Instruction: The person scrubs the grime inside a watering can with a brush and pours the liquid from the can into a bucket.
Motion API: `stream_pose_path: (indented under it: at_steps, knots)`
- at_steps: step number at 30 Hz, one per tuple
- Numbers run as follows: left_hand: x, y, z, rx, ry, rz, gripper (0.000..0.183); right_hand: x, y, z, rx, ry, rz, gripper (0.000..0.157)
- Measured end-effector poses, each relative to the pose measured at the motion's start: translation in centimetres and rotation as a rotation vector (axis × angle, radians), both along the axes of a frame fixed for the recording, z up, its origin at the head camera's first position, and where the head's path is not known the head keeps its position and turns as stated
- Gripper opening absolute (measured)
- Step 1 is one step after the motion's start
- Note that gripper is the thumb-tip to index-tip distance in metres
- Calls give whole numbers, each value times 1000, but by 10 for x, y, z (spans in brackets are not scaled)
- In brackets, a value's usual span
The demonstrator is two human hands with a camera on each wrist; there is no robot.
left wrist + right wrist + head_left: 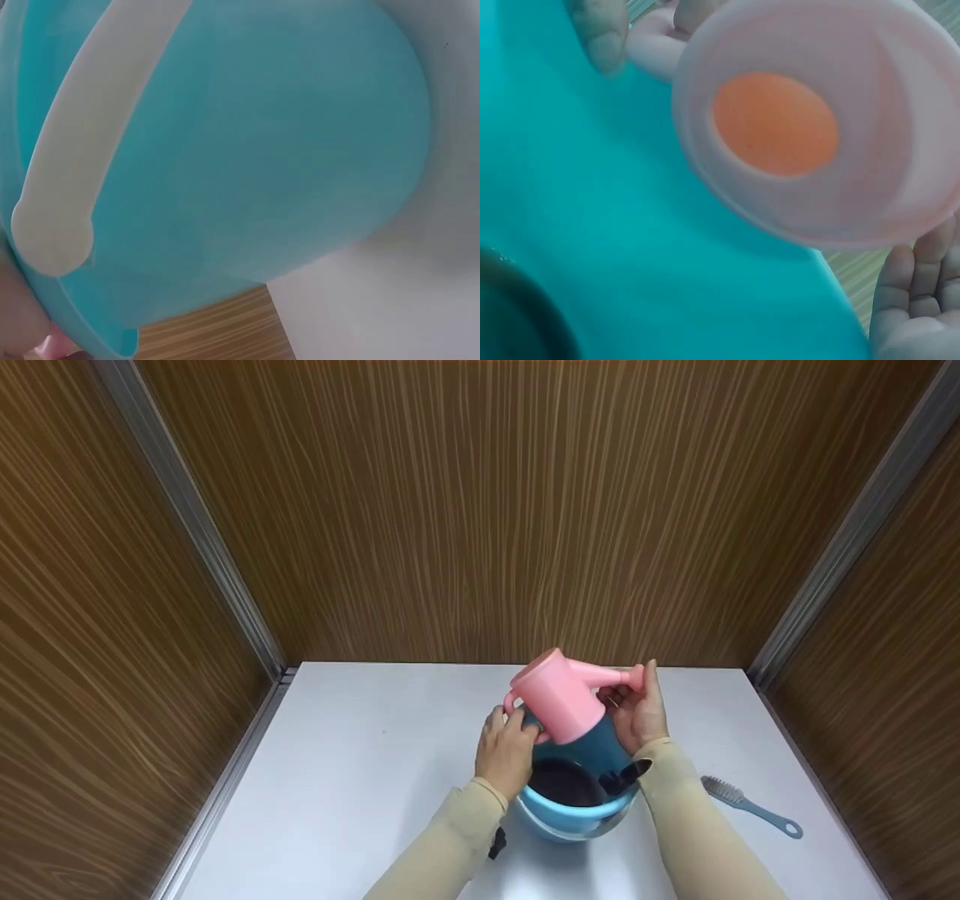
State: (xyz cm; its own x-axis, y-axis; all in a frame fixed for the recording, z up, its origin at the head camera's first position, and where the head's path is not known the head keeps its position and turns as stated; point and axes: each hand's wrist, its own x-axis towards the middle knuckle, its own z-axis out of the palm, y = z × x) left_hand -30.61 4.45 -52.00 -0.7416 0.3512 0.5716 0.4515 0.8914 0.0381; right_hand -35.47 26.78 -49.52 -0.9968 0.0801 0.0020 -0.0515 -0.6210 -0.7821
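Observation:
A pink watering can [559, 697] is tipped over above a light blue bucket [570, 814], its base facing up. My left hand [506, 750] grips the can's handle. My right hand [637, 716] holds the spout near its round head, thumb on the far right and fingers beneath. From the right wrist, the can's open mouth [855, 195] shows an orange-lit bottom inside. Within the bucket lies a dark round area [564, 781]; its nature cannot be told. In the left wrist view the bucket's white handle [82, 142] hangs along its side.
A blue-grey brush [754, 805] with pale bristles lies on the white table [360, 765], right of the bucket. Wood-grain panels [465, 510] enclose the back and both sides. Black wrist cameras [625, 777] sit at the cuffs.

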Motion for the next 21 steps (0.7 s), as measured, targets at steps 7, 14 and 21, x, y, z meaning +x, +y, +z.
stream_pose_path:
  at_steps: [7, 14, 21]
  knots:
    - [2, 0, -2, 5, -53, -22, 18, 3, 10, 4, 59, -66, 48, 56]
    - [2, -2, 1, 56, -91, -44, 14, 3, 13, 13, 93, -74, 69, 54]
    - [6, -4, 6, 137, -145, -85, 18, 0, 13, 22, 92, -80, 90, 55]
